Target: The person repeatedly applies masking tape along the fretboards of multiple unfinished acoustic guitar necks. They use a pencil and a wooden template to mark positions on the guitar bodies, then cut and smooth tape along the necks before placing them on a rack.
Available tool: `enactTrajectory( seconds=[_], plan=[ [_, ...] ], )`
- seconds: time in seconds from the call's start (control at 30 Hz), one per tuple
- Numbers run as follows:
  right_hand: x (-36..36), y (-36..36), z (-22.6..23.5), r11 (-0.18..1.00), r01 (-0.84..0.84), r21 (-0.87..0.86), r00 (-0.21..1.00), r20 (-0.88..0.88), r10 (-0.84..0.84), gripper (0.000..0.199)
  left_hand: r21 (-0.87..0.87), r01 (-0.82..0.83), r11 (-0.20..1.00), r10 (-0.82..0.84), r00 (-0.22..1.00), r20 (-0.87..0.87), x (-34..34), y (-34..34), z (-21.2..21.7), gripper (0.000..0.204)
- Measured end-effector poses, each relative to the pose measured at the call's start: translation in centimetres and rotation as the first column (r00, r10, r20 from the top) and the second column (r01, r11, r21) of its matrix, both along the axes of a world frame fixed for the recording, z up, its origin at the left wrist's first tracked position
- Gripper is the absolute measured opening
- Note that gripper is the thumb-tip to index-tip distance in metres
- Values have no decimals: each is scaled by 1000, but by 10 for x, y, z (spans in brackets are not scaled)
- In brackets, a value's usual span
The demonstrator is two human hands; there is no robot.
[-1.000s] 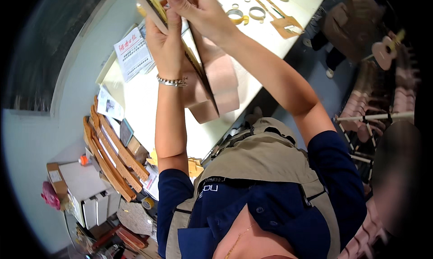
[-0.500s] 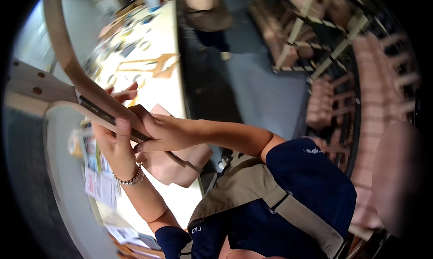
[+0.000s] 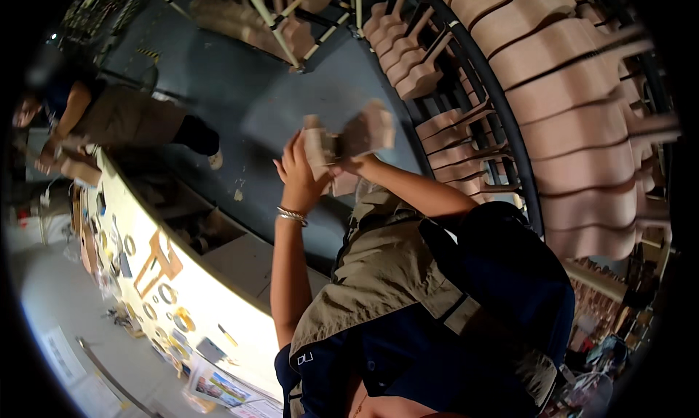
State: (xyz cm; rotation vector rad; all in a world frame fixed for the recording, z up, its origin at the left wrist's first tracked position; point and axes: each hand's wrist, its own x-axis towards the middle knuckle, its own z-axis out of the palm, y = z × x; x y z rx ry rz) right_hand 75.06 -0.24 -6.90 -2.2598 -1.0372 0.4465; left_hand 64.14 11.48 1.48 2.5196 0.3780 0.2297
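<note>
Motion-blurred wooden piece [image 3: 364, 134], right hand [image 3: 348, 163] hidden

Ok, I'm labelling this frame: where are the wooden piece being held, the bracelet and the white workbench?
wooden piece [image 3: 368, 130], head view, its blurred right half.
bracelet [image 3: 292, 215], head view, band across the left wrist.
white workbench [image 3: 218, 301], head view, bare top near the front edge.

Dim, motion-blurred centre, heavy fisheye edge warping

You had printed colour leaflets [image 3: 218, 389] lying at the near end of the pale workbench [image 3: 226, 309], rectangular, white-bordered.
</note>
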Motion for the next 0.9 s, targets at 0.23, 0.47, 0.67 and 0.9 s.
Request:
enactTrajectory(
  seconds=[0.23,0.47,0.67,0.9],
  plan=[
    [115,-103,-182,712,685,151,726,-215,-653,36,-346,-196,917,21,893,-450,-16,-30,-167,61],
    [217,-150,-228,239,930,278,323,-311,-894,51,-250,-435,865,56,580,-813,-31,-27,-195,52],
    [270,-191,-240,-30,957,-288,2,111,-994,46,-379,-634,674,160,626,-763,-45,-3,-221,46],
    [320,-230,-224,47,999,24,51,-180,-982,30,-381,-648,660,200,640,-742,-30,0,-212,42]
  ],
)
